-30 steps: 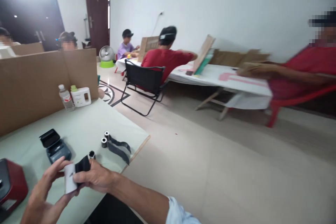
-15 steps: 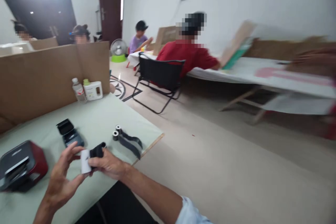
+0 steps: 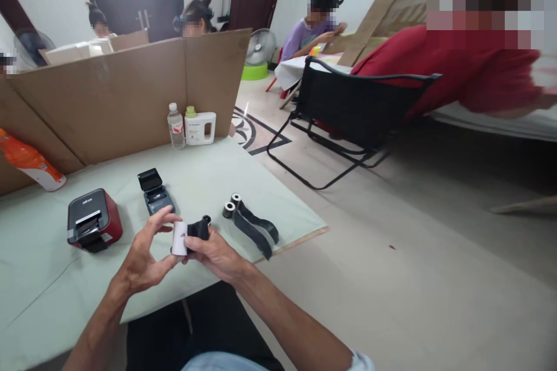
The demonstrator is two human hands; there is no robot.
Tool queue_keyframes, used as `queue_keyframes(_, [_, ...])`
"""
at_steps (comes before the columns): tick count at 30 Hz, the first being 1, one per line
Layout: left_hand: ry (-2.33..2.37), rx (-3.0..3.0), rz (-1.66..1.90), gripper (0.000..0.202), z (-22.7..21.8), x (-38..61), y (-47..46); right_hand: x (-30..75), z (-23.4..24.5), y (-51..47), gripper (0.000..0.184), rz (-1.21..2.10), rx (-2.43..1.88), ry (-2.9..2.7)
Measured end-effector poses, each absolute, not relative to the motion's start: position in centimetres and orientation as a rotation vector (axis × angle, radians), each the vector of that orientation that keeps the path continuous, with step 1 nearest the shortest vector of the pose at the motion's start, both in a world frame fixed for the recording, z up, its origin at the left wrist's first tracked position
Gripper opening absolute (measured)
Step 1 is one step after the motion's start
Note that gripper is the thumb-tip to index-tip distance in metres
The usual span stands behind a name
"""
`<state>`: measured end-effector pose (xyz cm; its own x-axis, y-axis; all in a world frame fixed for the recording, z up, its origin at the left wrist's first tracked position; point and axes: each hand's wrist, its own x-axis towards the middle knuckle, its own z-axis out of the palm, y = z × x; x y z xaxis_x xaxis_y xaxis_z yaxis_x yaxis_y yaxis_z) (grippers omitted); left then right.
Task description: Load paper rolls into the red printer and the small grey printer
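Observation:
Before my body, both hands meet over the table edge around a small white roll (image 3: 180, 238) joined to or touching a black ribbon (image 3: 198, 236). My left hand (image 3: 145, 255) curves around the white roll, thumb below and fingertips at its upper end. My right hand (image 3: 217, 252) grips the black ribbon, its thumb pressed near the white roll. A small dark spool end (image 3: 206, 221) shows above my right fingers. To the right lie two ribbon spools (image 3: 229, 209) with black strips unrolled. Behind my left fingertips stands a small dark printer (image 3: 157, 197), lid up.
A red and black printer (image 3: 96, 220) sits at left. An orange bottle (image 3: 32, 159), a water bottle (image 3: 176, 126) and a white jug (image 3: 200, 127) stand along a cardboard screen (image 3: 130, 93). A folding chair (image 3: 352, 104) and several people are beyond.
The view has swung left, so the table and hands appear farther right and the orange bottle is now visible. Both hands keep nearly the same hold on the white roll and black ribbon.

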<state>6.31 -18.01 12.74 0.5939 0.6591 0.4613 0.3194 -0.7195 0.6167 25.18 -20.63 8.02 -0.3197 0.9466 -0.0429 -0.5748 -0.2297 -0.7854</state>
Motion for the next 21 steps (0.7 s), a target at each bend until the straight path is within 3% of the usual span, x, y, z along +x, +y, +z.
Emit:
queue_keyframes(7, [0.746,2.164,1.039,0.076,12.8,6.3,-18.6,24.7,8.7,-21.5,0.047,1.862,-0.526,-0.756])
queue_keyframes(14, [0.76,2.696,0.788,0.074,14.6,5.9,-18.8,25.0,7.5,-21.2,0.046,1.627,-0.762,-1.022])
queue_keyframes(21, [0.91,2.969,0.415,0.079,13.7,6.7,-19.5,23.7,6.0,-20.9,0.053,1.524,-0.949,-1.073])
